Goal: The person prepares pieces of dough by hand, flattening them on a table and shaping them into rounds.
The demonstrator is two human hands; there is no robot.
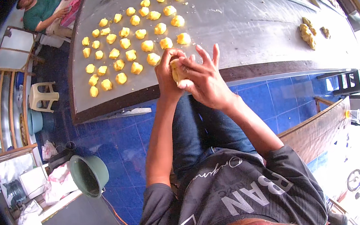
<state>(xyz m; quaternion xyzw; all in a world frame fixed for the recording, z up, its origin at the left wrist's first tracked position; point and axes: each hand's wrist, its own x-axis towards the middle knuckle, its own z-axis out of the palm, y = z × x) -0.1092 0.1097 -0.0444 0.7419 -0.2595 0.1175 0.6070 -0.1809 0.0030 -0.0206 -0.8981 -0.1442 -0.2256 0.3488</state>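
in both hands, over the near edge of the grey metal tabletop with a dark brown wooden border (232, 28): one pale yellow, soft-looking lump of dough (179, 71). from my remote station i log the left hand (169, 72) as curled round its outer side, the knuckles bent. the right hand (202, 78) grasps it too, thumb at its lower side and the nearer fingers across it, while other fingers stand out free. i judge that one palm steadies the piece while the other presses it, since so soft a thing would slump in a single pinch. how hard they squeeze i cannot tell.

beyond and to the left, yellow, roughly rounded dough pieces (147, 45) lie in loose rows, mostly apart; the gaps probably keep tacky surfaces from joining. working close to the border likely spares the arms a long reach and keeps the sleeves off the rows. well to the right lies a knobbly, brownish-yellow clump (307, 36), with a small matching scrap (325, 32) just beside it.
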